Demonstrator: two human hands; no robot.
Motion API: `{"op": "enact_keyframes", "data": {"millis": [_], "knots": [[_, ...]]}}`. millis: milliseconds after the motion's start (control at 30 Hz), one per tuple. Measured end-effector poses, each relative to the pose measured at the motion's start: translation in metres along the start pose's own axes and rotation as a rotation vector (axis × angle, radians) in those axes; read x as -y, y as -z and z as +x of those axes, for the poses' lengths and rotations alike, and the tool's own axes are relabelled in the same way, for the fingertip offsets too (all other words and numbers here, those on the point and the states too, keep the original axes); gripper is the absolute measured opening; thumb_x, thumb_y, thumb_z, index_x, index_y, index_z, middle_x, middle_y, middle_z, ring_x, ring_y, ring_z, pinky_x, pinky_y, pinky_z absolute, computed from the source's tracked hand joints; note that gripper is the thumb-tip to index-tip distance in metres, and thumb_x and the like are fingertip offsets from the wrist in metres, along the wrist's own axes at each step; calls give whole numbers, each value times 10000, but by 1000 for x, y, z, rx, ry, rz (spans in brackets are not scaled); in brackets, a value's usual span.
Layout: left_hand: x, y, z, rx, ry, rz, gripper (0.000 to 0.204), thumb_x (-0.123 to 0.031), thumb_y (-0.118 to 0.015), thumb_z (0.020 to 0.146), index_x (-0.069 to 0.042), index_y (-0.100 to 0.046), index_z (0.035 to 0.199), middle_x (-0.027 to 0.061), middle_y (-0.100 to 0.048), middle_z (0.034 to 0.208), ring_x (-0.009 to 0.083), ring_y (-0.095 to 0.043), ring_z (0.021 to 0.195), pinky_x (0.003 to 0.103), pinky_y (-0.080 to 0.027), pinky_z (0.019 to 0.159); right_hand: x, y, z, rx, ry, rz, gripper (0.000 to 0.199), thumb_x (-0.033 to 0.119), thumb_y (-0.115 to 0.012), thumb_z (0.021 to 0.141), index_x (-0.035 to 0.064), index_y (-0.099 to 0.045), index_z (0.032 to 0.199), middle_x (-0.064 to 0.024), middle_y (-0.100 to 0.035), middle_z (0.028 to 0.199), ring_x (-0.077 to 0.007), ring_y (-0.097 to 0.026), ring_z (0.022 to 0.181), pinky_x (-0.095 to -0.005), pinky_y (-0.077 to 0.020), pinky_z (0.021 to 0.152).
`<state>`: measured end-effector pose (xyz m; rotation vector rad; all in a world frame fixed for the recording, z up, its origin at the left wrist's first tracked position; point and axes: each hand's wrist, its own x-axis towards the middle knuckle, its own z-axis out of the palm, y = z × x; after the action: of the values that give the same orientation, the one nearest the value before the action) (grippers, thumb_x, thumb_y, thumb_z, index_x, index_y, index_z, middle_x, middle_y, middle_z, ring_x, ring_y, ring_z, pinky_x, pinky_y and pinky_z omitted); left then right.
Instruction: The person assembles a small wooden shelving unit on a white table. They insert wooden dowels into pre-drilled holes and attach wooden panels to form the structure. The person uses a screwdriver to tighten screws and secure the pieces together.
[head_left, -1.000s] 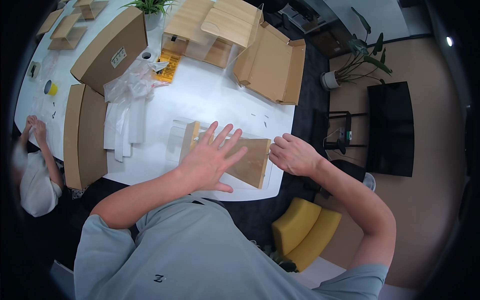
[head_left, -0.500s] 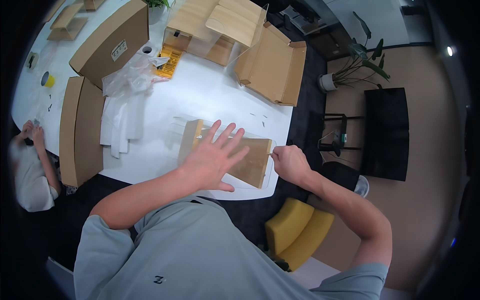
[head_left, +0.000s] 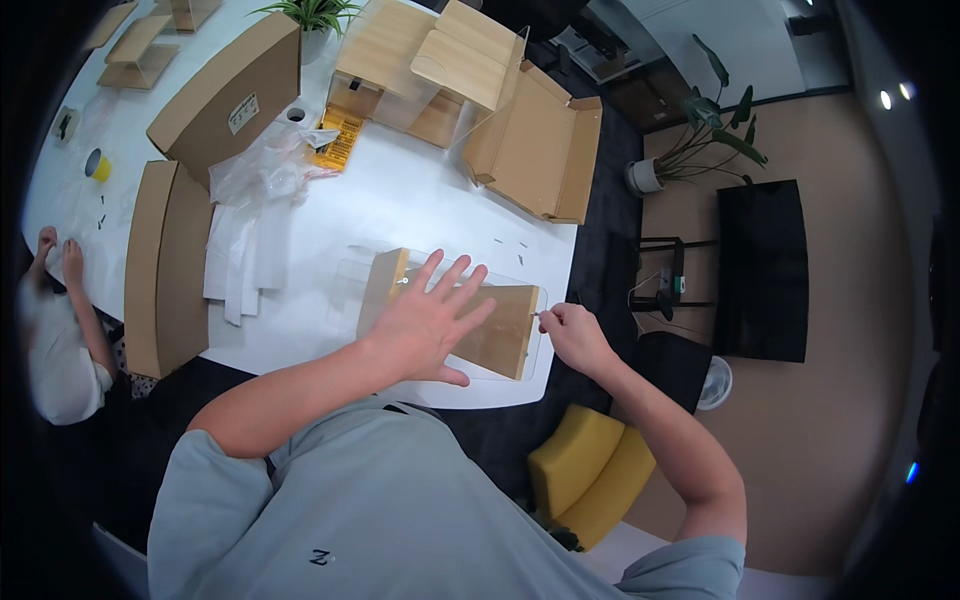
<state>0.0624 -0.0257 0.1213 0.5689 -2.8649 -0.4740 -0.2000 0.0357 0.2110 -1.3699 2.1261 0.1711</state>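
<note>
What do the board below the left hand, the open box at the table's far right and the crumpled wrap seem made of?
Board: wood or wood-look laminate, smooth with low sheen; tan face, paler edge, core unclear.
Open box: most likely cardboard, matte; plain brown with folded flaps.
Crumpled wrap: probably thin plastic film; see-through, with shiny creases.

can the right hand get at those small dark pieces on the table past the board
Likely yes: the small dark pieces lie beyond the wooden board, and nothing tall appears between them and the right hand, though it seems to be pinching a small thin piece.
</note>
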Motion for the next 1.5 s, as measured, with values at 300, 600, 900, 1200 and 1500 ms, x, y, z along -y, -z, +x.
{"op": "enact_keyframes", "data": {"millis": [300, 600, 900, 1200, 1500], "knots": [[-4, 1, 1, 39, 15, 37, 1060, -818, -651, 830, -155, -419, 1624, 247, -284, 1707, 442, -219, 1597, 649, -135, 1293, -1, -9, -17, -240, 62, 57, 257, 145, -551, 1008, -62, -691, 948, -288, -694, 830, -461, -704, 796, -512, -557, 741], [-5, 7, 5, 75, 15, 32, 1078, -810, -673, 818, -163, -396, 1634, 251, -260, 1715, 439, -202, 1603, 646, -130, 1295, -29, 12, -6, -355, 735, -433, 76, 95, -752, 879, 51, -698, 850, -81, -554, 783, -267, -602, 769, -400, -515, 632], [-6, 4, 5, 73, 27, 27, 1086, -798, -693, 807, -158, -395, 1633, 238, -262, 1717, 428, -200, 1605, 647, -133, 1295, -38, 24, 13, -300, 918, -545, 71, 54, -747, 843, 71, -678, 842, -79, -526, 827, -261, -562, 795, -382, -497, 693], [-7, 4, 5, 52, 26, 24, 1081, -804, -697, 798, -152, -424, 1616, 234, -286, 1706, 426, -212, 1601, 648, -147, 1290, -38, 30, 20, -201, 981, -664, 40, 88, -672, 883, 69, -637, 890, -82, -544, 909, -244, -571, 858, -377, -517, 746], [-4, 6, 5, 52, 23, 15, 1079, -797, -712, 788, -145, -438, 1603, 233, -295, 1701, 433, -222, 1596, 648, -148, 1290, -16, 53, 32, -127, 1298, -1033, 107, 179, -619, 934, 99, -639, 864, -34, -558, 964, -182, -546, 921, -321, -456, 793]]}}
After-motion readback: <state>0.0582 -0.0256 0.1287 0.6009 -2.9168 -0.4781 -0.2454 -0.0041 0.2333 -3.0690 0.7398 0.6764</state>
